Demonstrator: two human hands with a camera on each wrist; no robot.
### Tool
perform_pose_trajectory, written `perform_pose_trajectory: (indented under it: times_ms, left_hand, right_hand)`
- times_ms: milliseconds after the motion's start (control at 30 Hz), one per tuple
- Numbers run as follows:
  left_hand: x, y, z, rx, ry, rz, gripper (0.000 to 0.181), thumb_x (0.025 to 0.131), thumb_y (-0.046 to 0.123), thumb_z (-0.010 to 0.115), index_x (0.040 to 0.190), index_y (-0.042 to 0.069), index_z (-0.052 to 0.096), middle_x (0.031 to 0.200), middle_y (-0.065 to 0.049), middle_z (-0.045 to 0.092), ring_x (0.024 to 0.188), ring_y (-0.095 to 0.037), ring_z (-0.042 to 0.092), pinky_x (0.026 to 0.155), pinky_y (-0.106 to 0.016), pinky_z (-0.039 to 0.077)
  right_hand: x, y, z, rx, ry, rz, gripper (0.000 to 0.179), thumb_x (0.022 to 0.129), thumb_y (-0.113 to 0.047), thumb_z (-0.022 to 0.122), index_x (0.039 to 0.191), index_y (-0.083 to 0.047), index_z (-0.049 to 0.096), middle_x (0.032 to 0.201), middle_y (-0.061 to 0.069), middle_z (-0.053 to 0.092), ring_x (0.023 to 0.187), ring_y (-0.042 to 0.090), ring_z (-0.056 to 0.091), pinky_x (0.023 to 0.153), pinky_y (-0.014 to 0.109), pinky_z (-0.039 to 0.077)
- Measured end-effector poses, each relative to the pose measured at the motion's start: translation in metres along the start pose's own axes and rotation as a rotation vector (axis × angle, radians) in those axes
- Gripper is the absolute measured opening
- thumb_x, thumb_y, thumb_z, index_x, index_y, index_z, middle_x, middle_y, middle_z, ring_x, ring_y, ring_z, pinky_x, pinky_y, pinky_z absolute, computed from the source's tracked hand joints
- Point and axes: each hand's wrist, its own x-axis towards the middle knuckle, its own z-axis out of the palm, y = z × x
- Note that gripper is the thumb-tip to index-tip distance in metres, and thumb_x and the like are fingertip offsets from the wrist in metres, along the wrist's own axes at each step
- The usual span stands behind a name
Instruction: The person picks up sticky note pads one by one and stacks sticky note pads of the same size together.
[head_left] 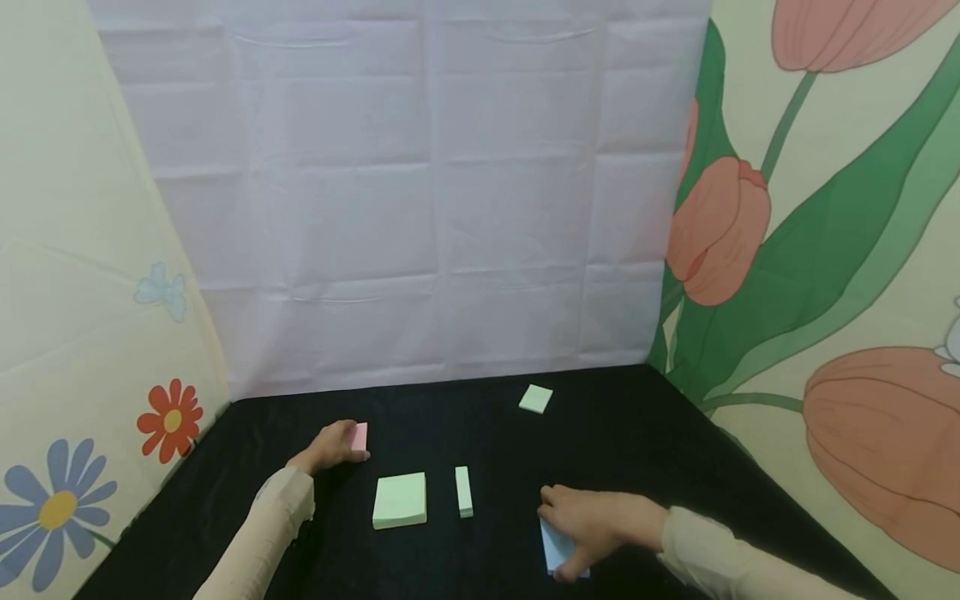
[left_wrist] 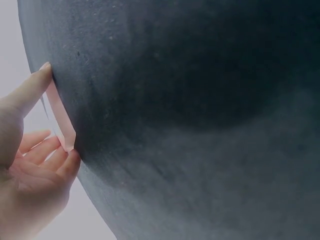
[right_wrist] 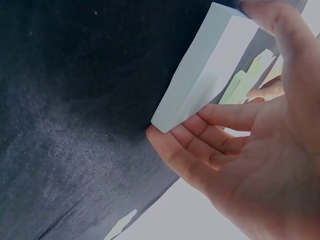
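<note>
At the left of the black table, my left hand (head_left: 330,446) holds a small pink sticky note pad (head_left: 360,437). The left wrist view has the thumb at one end of the pink pad (left_wrist: 60,115) and the fingers at the other. Nearer the front right, my right hand (head_left: 596,521) grips a light blue sticky note pad (head_left: 555,550), partly hidden under the palm. Seen in the right wrist view, thumb and fingertips span the thick blue pad (right_wrist: 210,70) from end to end. A large square green pad (head_left: 400,500) and a narrow green pad (head_left: 463,492) lie between the hands.
A small green pad (head_left: 536,398) lies toward the back of the black-covered table (head_left: 645,450). White cloth (head_left: 435,208) hangs behind it. Flower-printed cloths stand along the left (head_left: 90,350) and right (head_left: 810,292) sides.
</note>
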Motion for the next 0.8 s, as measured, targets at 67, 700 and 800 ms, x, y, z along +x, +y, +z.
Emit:
perform_pose_trajectory:
  times_ms: [67,700,800]
  left_hand:
    - [0.0,0.0,0.0,0.001,0.002,0.005,0.07,0.081,0.014,0.082,0.131,-0.019,0.045,0.127,-0.035,0.052,0.105,-0.039,0.052,0.098,-0.057,0.04]
    - [0.0,-0.002,0.001,0.005,0.007,-0.003,0.07,0.081,0.014,0.082,0.131,-0.018,0.046,0.127,-0.034,0.052,0.106,-0.04,0.053,0.098,-0.057,0.041]
    - [0.0,-0.002,0.001,0.004,0.008,0.0,0.07,0.081,0.014,0.082,0.131,-0.018,0.046,0.127,-0.034,0.052,0.106,-0.04,0.053,0.098,-0.057,0.041]
  right_hand:
    - [0.002,0.001,0.0,-0.013,0.003,-0.008,0.057,0.08,-0.054,0.073,0.11,-0.008,0.06,0.094,-0.009,0.043,0.077,0.001,0.041,0.066,0.017,0.043]
    - [0.03,0.002,-0.008,-0.128,0.041,-0.013,0.06,0.077,-0.054,0.075,0.114,-0.009,0.06,0.095,-0.007,0.045,0.079,0.002,0.042,0.069,0.018,0.044]
    - [0.036,0.004,-0.01,-0.126,0.037,-0.017,0.062,0.078,-0.054,0.075,0.116,-0.008,0.059,0.097,-0.006,0.045,0.08,0.003,0.042,0.07,0.019,0.045]
